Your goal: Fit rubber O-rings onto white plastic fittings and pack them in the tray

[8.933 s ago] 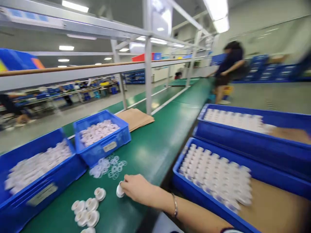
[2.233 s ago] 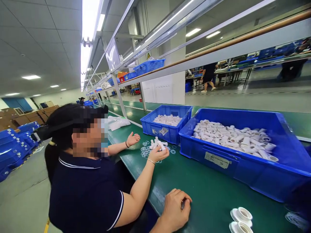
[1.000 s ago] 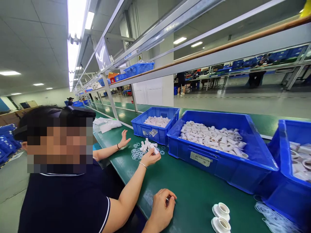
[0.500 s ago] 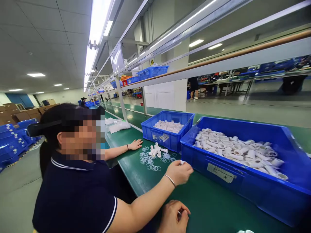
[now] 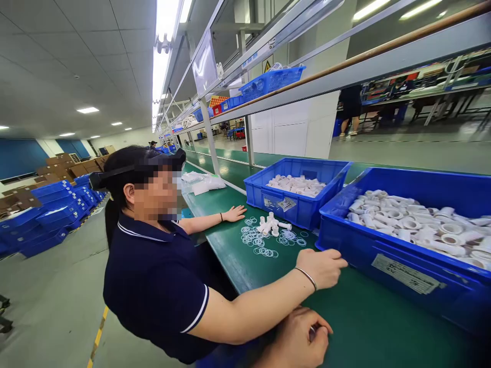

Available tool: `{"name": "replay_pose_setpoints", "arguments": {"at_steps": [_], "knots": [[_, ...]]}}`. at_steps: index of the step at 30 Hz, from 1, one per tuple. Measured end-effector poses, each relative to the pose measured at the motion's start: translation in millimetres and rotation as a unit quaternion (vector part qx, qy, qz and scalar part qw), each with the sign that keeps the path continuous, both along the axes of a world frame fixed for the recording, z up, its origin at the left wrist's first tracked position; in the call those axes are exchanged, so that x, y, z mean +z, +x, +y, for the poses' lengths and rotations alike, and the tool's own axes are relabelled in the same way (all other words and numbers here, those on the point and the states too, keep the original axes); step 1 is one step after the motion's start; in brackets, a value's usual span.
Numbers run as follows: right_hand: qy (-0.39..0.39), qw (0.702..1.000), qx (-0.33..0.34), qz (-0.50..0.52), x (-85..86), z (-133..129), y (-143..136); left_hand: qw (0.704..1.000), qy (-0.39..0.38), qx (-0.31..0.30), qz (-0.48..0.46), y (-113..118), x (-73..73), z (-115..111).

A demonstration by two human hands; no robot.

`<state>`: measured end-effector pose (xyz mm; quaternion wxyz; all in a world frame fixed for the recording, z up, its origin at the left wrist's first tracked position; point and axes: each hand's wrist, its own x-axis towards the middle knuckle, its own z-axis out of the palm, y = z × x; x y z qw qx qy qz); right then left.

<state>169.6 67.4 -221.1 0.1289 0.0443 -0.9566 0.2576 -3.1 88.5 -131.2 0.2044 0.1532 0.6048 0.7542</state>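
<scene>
Here, left hand point(image 5: 303, 340) pinches a small ring; bin label point(image 5: 406, 274) unreadable.

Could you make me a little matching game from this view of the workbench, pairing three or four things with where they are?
Things:
1. small blue plastic bin of white parts
2. clear plastic rings
3. blue mesh basket
4. stacked blue crates

Places:
A. on the floor at far left
B. up on the overhead rail
C. loose on the green bench top
D. on the bench, beyond the rings

Pairs: 1-D, 2-C, 3-B, 4-A
</scene>
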Motion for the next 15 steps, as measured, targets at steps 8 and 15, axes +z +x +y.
{"name": "replay_pose_setpoints", "arguments": {"at_steps": [8, 15], "knots": [[0.197, 0.972, -0.088, 0.092, 34.4, 3, 4, 0.984, -0.126, 0.127, 0.003, -32, -17.4, -17], [0.097, 0.985, -0.074, 0.121, 18.2, 5, 0, 0.984, -0.156, 0.081, -0.036, -2, -16.9, -7]]}}
